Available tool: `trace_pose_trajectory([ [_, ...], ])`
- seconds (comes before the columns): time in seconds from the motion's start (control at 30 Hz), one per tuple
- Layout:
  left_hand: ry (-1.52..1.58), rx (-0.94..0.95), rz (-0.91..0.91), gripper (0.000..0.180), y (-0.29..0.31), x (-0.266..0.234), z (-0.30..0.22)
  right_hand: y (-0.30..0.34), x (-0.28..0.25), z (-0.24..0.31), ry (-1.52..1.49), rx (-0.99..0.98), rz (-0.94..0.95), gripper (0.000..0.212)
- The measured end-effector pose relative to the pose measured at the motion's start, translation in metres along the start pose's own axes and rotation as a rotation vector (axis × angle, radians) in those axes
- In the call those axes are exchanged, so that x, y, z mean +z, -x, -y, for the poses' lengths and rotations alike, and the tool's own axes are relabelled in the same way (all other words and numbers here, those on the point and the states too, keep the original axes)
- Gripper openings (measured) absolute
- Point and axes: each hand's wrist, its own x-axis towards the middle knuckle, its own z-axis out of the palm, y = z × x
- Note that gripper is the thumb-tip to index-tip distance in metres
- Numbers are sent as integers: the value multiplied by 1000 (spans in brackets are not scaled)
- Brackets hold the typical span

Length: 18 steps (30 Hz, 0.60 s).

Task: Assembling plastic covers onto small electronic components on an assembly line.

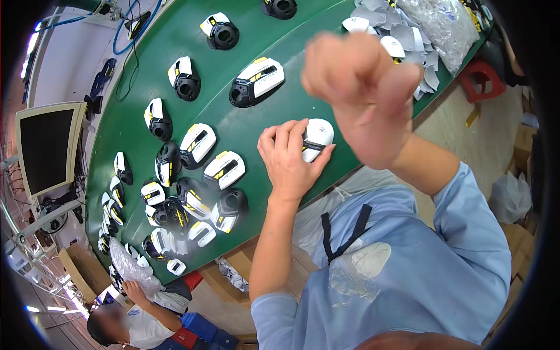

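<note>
My left hand (pixel 287 156) is closed around a rounded white-and-black plastic housing (pixel 318 133) on the green table, fingers over its left side and thumb along its near edge. What the housing belongs to, I cannot tell. Raised to the right of it is my right hand (pixel 363 96), smeared by motion. Its fingers look curled in, and whatever they may hold is hidden. Farther off, beyond my left hand, lies a larger white-and-black housing (pixel 257 81) with yellow accents and a round opening at its black end.
Similar housings (pixel 198 144) are spread over the left part of the green table (pixel 303 64). White and grey curved shells (pixel 399 35) pile up at the far right beside a clear plastic bag (pixel 446 29). A monitor (pixel 46 146) stands at left. Another person (pixel 140 318) sits at the lower left.
</note>
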Motion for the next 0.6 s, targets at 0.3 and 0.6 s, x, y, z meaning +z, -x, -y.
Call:
trace_pose_trajectory([
  [0.3,67,-109,81,57,2,2,3,-25,42,-56,221,-451,-15,74],
  [0.6,-51,-16,171,60,-3,1,13,-16,38,-56,340,-304,77,58],
])
